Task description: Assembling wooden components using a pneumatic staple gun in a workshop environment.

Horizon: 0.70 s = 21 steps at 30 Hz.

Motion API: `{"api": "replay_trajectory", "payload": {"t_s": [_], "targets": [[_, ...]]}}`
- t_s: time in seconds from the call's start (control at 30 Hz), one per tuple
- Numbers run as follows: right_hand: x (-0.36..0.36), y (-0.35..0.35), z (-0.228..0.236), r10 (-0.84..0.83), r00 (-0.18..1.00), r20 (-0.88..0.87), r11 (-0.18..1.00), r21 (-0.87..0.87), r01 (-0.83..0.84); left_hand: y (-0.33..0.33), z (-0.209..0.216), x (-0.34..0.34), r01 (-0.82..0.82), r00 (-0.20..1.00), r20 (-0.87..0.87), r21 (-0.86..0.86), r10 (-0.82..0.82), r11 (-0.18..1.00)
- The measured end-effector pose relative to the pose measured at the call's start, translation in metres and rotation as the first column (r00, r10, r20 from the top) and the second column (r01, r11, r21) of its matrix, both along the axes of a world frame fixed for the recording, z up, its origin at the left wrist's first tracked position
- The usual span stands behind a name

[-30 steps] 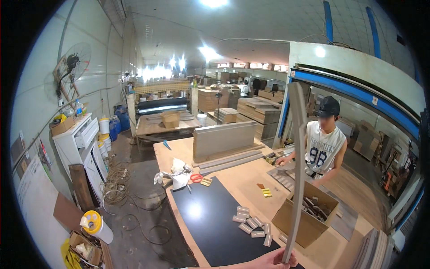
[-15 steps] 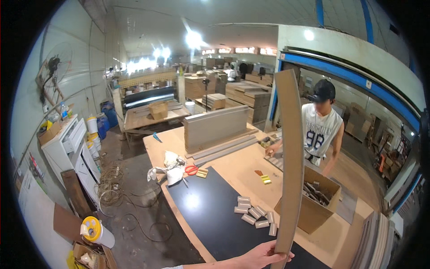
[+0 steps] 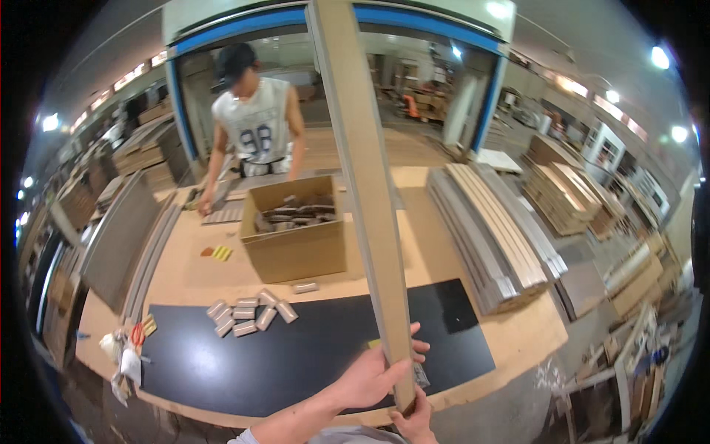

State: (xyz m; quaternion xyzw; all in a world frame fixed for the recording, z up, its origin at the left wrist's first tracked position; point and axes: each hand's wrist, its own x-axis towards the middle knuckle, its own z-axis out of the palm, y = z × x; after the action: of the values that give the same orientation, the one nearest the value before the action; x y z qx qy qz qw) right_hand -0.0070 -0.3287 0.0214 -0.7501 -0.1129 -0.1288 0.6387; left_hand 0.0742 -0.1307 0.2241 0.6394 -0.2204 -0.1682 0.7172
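Note:
A long, narrow wooden board (image 3: 366, 177) with pale brown face and grey edges stands nearly upright in front of me, leaning slightly left at its top, which runs out of the upper edge. My left hand (image 3: 376, 376) is wrapped round its lower part, fingertips showing past the right edge. At the board's bottom end my right hand (image 3: 416, 423) holds it, only partly in view. Behind the board lies a black sheet (image 3: 296, 366) on the table, with several small wood-coloured blocks (image 3: 248, 314) scattered on its far edge.
An open cardboard box (image 3: 296, 251) of small pieces stands beyond the sheet. Stacked long boards (image 3: 488, 237) lie at the right, a panel (image 3: 122, 240) stands at the left. Red-handled scissors (image 3: 138, 334) rest near the left corner. A co-worker (image 3: 255, 122) stands across the table (image 3: 177, 274).
My view has swung right, bringing the stacked boards into the middle right. My right hand now shows at the board's lower end, below the left hand.

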Motion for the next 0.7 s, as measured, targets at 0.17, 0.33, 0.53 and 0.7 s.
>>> {"api": "replay_trajectory", "payload": {"t_s": [0.17,0.33,0.53,0.7], "targets": [[0.001,-0.024,0.017,-0.36,0.925,-0.12,0.929,-0.143,0.342,-0.051,-0.016,0.045,-0.071,0.997,-0.041,0.02,0.072,0.997],[0.053,-0.098,0.041,-0.399,0.913,-0.084,0.91,-0.161,0.383,-0.019,-0.08,0.059,-0.212,0.976,0.125,0.366,0.178,0.906],[0.168,-0.175,0.103,-0.459,0.887,-0.051,0.782,-0.498,0.375,0.109,-0.241,-0.023,-0.552,0.806,0.344,0.731,0.482,0.402],[0.253,-0.218,0.118,-0.519,0.846,-0.12,0.695,-0.635,0.336,0.132,-0.269,-0.109,-0.56,0.771,0.465,0.82,0.436,0.115]]}}
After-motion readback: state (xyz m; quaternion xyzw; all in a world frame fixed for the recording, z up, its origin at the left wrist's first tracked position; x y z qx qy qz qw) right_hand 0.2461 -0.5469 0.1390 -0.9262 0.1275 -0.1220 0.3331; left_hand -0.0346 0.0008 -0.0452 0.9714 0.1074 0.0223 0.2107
